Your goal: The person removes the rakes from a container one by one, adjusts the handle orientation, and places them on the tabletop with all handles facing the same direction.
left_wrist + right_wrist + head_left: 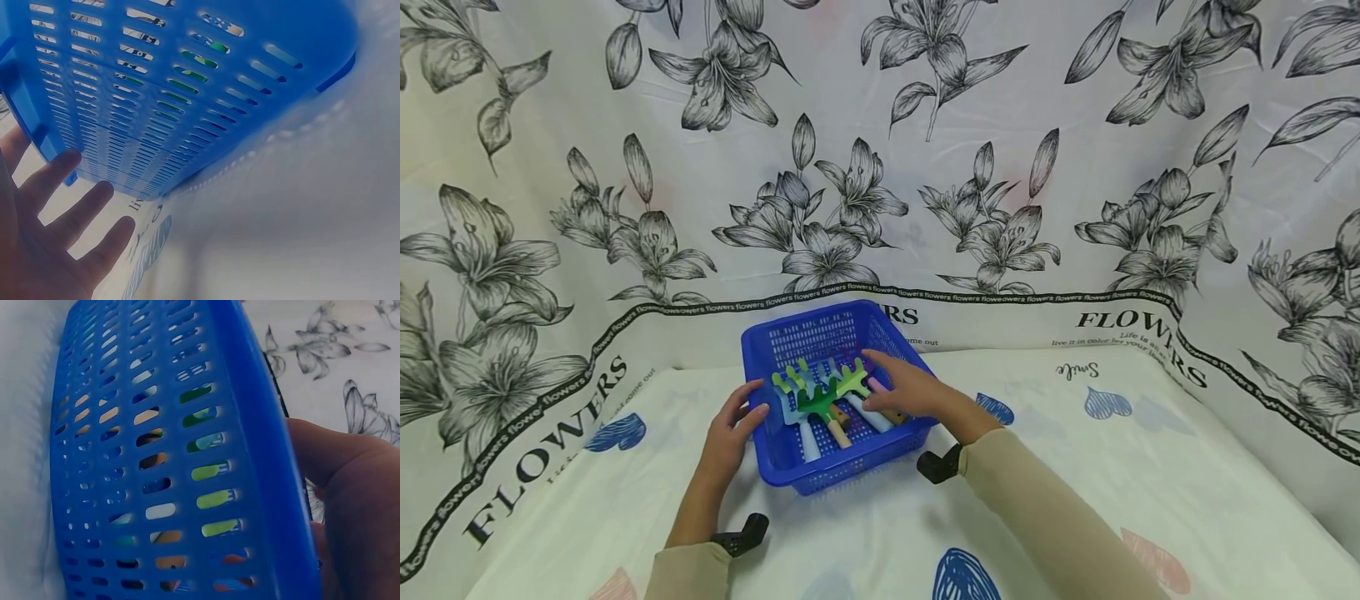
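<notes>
A blue plastic basket (842, 471) with slotted walls stands on the cloth, holding several small hand rakes. On top lie a dark green rake (820, 402) with a wooden handle, a light blue rake (789, 406) with a pale handle, and a lime green rake (852, 380). My left hand (730, 429) is at the basket's left rim; in the left wrist view its fingers (87, 203) spread fairly straight outside the wall. Reaching over the right rim, my right hand (906, 387) has its thumb and fingers apart above the rakes, near a pink piece (877, 386). The basket wall hides its fingertips in the right wrist view.
A white cloth (1037, 500) printed with hearts and lettering covers the surface under the basket. Behind it hangs a curtain (970, 275) with black line-drawn flowers. Black wrist cameras sit below my left (743, 535) and right (940, 464) hands.
</notes>
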The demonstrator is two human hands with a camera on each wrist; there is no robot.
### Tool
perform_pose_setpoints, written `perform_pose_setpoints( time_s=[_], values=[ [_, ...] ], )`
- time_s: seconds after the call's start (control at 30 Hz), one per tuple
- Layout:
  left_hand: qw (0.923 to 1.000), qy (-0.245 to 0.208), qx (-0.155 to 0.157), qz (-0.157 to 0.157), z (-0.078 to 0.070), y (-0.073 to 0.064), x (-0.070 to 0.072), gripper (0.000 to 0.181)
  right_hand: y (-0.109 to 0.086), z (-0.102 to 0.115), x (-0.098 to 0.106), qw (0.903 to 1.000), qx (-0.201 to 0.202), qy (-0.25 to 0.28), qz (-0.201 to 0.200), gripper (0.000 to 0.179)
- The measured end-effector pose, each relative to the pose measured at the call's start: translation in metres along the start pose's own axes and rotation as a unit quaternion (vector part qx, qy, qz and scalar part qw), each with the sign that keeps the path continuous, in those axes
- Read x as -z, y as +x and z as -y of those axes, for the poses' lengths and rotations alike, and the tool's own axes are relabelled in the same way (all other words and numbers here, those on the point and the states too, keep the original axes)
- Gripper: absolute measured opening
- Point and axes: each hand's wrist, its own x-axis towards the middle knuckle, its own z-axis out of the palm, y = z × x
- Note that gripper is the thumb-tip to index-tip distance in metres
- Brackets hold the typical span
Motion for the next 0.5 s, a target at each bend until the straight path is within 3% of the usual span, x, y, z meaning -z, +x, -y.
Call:
perform_pose_setpoints(
  time_s=[0.23, 0.5],
  values=[
    [1.0000, 0.004, 0.002, 0.000, -0.0014, -0.0005, -0.0012, 0.066, 0.0022, 0.0035, -0.0048, 0.9959, -0.039, -0.025, 0.077, 0.085],
    [1.0000, 0.004, 0.002, 0.000, -0.0018, -0.0013, 0.0014, 0.066, 0.0047, 0.0042, -0.0073, 0.9910, -0.055, -0.038, 0.116, 0.084]
  ],
)
